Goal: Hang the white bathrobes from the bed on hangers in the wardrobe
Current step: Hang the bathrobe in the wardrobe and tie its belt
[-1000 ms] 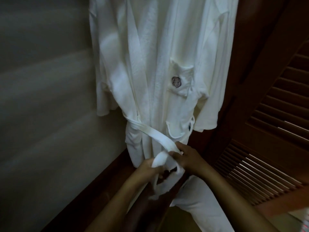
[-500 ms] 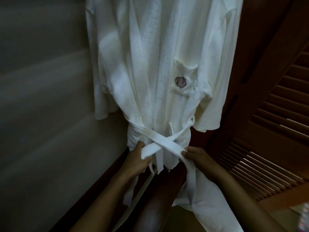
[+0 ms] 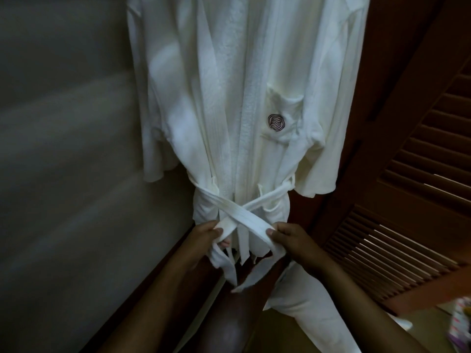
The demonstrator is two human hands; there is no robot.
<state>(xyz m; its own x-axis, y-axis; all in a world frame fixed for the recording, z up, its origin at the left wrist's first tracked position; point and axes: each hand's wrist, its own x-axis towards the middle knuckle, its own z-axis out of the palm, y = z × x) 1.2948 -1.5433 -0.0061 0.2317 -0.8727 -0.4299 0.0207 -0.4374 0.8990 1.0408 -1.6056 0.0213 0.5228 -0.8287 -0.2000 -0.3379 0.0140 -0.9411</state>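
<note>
A white bathrobe (image 3: 229, 98) hangs in front of me, its top and hanger cut off by the frame. It has a chest pocket with a dark round emblem (image 3: 276, 122). Its white belt (image 3: 251, 215) crosses in an X at the waist. My left hand (image 3: 204, 238) pinches the belt end on the left of the crossing, and my right hand (image 3: 293, 239) pinches the end on the right. The loose tails hang down between my forearms.
A grey wardrobe wall (image 3: 63, 161) stands to the left of the robe. A brown louvred wardrobe door (image 3: 407, 200) stands open on the right. More white robe cloth (image 3: 305, 309) trails down under my right forearm. A dark wooden edge (image 3: 158, 271) runs along the wall's base.
The belt ends went from bunched together low down to crossed in an X at the waist. My hands have moved apart, each pulling an end sideways and slightly up.
</note>
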